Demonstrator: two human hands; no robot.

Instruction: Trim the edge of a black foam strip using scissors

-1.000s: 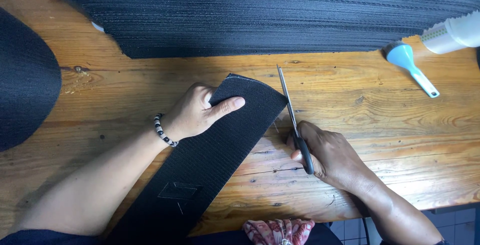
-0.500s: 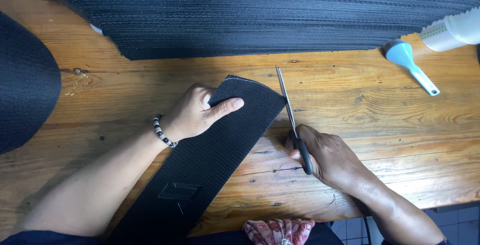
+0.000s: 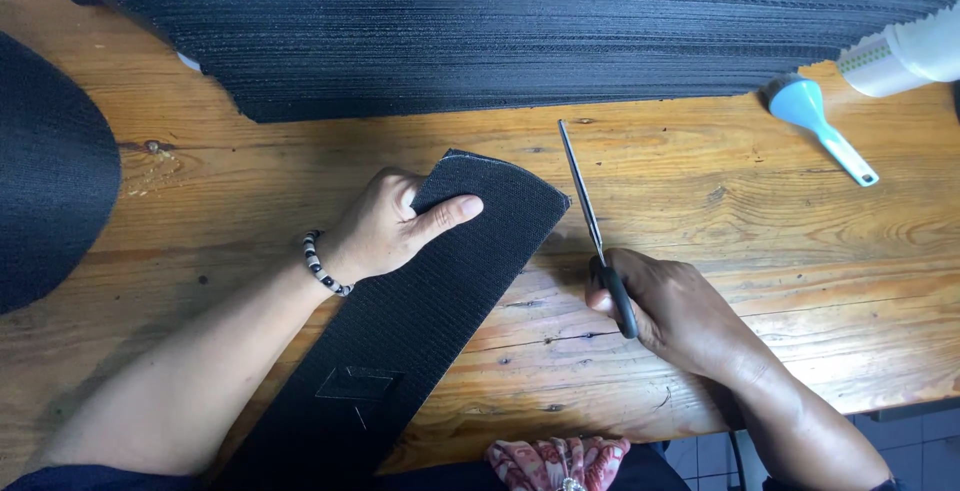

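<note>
On the wooden table (image 3: 780,251), your left hand (image 3: 385,226) presses flat on the long black strip (image 3: 420,321), which slants up to the right toward bare wood, while your right hand (image 3: 670,306) grips closed scissors (image 3: 592,221) pointing up, just beside its edge.

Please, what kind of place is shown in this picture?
Probably a small craft or sewing workshop. On a wooden workbench, the left hand presses a black mesh fabric strip, the right hand holds scissors, and a large black mesh sheet lies behind.
</note>
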